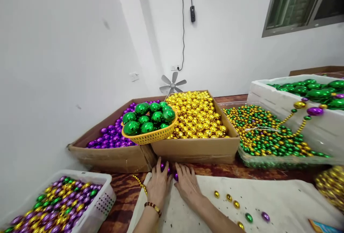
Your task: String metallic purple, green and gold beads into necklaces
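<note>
Side by side, my left hand (158,182) and my right hand (187,183) reach to the back edge of the pale cloth (215,215), in front of the cardboard boxes. Purple balls (176,175) show between and beside my fingers. My left hand's fingers are spread over some of them; my right hand's fingers are also apart, its thumb side near a purple ball. Neither hand visibly grips anything. A string of small gold beads (140,183) lies just left of my left hand. Loose gold balls (229,197), a green ball (248,217) and a purple ball (265,216) lie to the right.
Behind are a box of purple balls (110,137), a box of gold balls (196,114) and a yellow basket (150,136) of green balls. A white basket (106,197) stands left. At right are a bead tray (271,159) and a foam box (276,100).
</note>
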A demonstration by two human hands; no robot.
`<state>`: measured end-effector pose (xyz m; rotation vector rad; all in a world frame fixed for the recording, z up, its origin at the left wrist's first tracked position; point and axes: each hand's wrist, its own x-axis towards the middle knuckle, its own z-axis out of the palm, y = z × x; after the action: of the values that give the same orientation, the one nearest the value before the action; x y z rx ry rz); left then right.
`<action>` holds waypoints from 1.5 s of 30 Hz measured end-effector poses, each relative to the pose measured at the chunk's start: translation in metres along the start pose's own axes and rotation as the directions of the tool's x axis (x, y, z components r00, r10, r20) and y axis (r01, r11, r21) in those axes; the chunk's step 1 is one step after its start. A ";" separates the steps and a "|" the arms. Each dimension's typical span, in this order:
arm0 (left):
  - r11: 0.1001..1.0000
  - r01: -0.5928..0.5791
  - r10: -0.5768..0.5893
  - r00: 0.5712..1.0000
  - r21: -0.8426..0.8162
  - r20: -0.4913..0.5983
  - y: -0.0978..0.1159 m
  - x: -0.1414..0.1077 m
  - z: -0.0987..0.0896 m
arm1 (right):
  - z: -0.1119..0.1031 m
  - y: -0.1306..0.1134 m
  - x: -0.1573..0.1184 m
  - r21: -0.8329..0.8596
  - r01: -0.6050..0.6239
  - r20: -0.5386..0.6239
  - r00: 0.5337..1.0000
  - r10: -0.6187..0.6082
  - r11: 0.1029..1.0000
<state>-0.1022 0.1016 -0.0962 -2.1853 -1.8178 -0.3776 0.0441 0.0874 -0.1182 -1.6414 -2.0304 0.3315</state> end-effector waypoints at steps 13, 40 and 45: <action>0.984 -0.075 0.047 0.983 -0.159 -0.176 -0.007 -0.010 -0.023 | -0.182 0.019 0.001 -0.032 0.187 -0.234 0.954 -0.189 0.982; 0.674 -0.306 0.088 0.937 -0.672 -0.338 0.125 0.153 -0.092 | -0.233 0.120 0.303 -0.148 0.134 0.182 0.978 -0.106 0.980; 0.675 -0.276 0.088 0.951 -0.684 -0.297 0.122 0.156 -0.094 | -0.234 0.123 0.269 -0.082 0.210 0.213 0.959 -0.188 0.974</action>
<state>0.0428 0.1881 0.0438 -2.6055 -1.4153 -1.4621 0.2310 0.3475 0.0815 -1.4960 -2.3820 0.3395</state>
